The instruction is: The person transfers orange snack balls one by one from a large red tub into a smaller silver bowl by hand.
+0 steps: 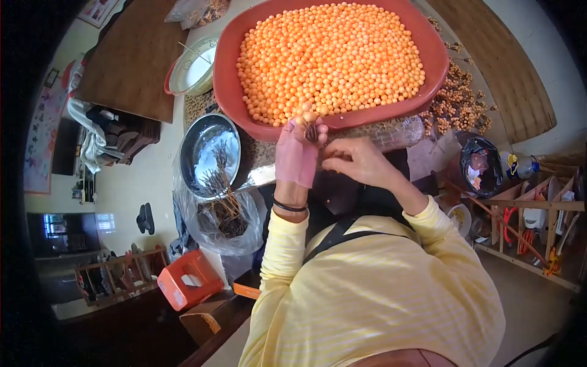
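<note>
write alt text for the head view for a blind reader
A person's left hand holds orange balls and thin dark stems in front of a red tub full of similar balls, the right hand close beside it. To the left, twigs overhang a dark basin.

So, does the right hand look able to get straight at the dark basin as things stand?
Probably not straight across: the left hand, holding a small bundle of stems, is between the right hand and the dark basin. The right hand would likely have to go over or around.
</note>
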Available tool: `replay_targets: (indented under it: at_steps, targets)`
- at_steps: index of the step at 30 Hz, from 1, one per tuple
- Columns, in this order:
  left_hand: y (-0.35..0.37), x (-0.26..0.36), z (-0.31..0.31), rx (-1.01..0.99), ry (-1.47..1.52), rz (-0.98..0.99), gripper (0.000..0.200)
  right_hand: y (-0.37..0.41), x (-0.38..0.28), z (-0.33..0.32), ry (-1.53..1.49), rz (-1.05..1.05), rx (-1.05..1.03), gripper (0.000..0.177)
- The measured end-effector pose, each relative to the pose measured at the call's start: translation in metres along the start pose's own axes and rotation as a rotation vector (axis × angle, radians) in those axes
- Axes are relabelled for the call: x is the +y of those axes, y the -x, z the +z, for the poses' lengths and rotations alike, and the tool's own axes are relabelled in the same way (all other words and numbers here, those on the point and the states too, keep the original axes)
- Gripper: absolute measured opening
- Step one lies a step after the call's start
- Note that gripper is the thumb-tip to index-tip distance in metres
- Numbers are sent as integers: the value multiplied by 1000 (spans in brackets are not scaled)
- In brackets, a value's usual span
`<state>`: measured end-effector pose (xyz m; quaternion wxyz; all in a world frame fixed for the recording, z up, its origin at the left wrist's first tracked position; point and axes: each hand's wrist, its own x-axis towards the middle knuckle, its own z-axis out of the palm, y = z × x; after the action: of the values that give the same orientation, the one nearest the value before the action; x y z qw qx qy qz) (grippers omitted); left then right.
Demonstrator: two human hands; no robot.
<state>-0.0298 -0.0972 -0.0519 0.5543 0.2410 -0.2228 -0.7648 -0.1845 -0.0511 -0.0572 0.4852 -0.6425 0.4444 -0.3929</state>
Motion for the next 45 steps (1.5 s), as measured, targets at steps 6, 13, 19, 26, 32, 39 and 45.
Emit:
replay_targets:
  at_steps: [6,13,19,26,32,39,45]
  targets:
    - [-3,-1,1,16,-4,-4,23,-4,10,12,51,-33,9,8]
    - [5,-6,5,31,-127,16,24,-8,3,-1,-78,97,-32,10]
    - [3,-9,3,52,-177,32,22,-9,7,1,-123,137,-43,11]
    - [6,-9,8,77,-197,51,21,-8,2,0,-181,115,-45,11]
    - [2,-9,-2,28,-210,5,24,-9,3,-3,-217,152,-100,12]
    - [1,-8,-6,-53,-163,-13,28,-8,7,-2,-322,158,-124,13]
    - [1,-7,-4,-28,-126,-26,26,-8,5,-2,-331,153,-121,14]
